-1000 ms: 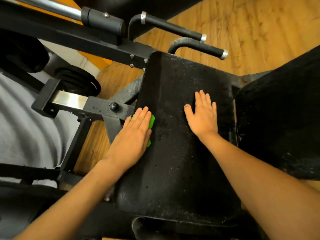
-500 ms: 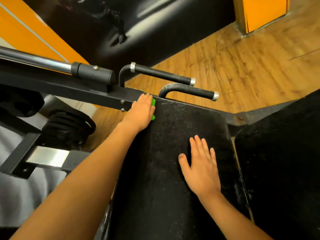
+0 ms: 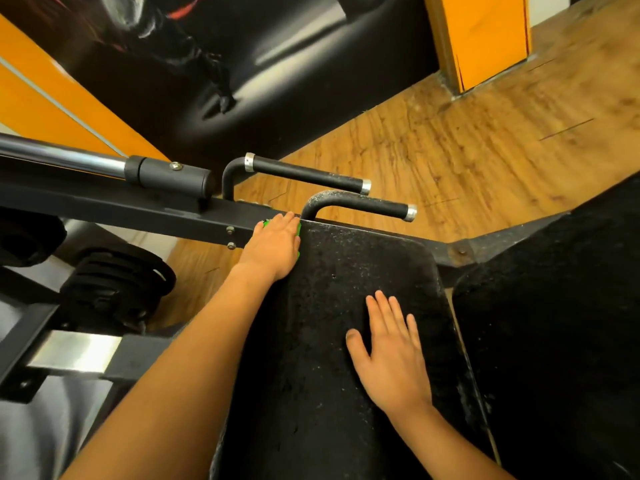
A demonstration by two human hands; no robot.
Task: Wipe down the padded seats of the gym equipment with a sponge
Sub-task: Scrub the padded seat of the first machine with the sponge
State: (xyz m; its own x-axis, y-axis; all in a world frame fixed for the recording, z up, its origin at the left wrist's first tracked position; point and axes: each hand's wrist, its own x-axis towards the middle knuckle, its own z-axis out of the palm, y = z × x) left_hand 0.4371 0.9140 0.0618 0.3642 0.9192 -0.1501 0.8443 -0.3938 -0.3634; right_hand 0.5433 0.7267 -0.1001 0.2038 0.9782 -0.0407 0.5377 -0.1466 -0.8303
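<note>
On the padded seat (image 3: 329, 341), toward its near right part, the right hand (image 3: 391, 355) is laid flat with fingers straight and slightly spread; nothing is held by it. At the seat's far left corner the green sponge (image 3: 299, 232) is pressed down under the left hand (image 3: 275, 249), whose fingers are stretched flat over it (only slivers of green are seen at the hand's edges). Just beyond the seat's far edge a curved black handle (image 3: 360, 202) is seen, and wooden floor (image 3: 450, 150) is seen beyond that.
</note>
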